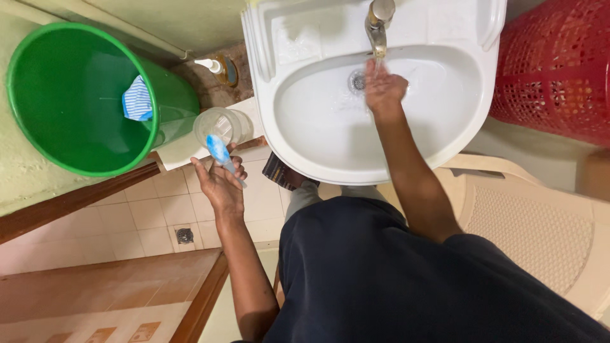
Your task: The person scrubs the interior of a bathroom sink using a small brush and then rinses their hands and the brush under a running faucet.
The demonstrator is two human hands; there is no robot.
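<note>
My left hand (pixel 219 184) is shut on a blue toothbrush (pixel 222 154), held beside the left edge of the white sink (pixel 305 152). Just above that hand stands a clear plastic cup (pixel 219 126) on a small ledge. My right hand (pixel 384 89) reaches into the basin under the metal tap (pixel 379 25), fingers loosely cupped in the running water near the drain (pixel 358 80). It holds nothing that I can see.
A large green bucket (pixel 38 108) with a blue striped cloth (pixel 138 100) inside stands at the left. A red mesh basket (pixel 559 63) is at the right, a cream plastic chair (pixel 540 216) below it. A floor drain (pixel 185 235) sits in the tiled floor.
</note>
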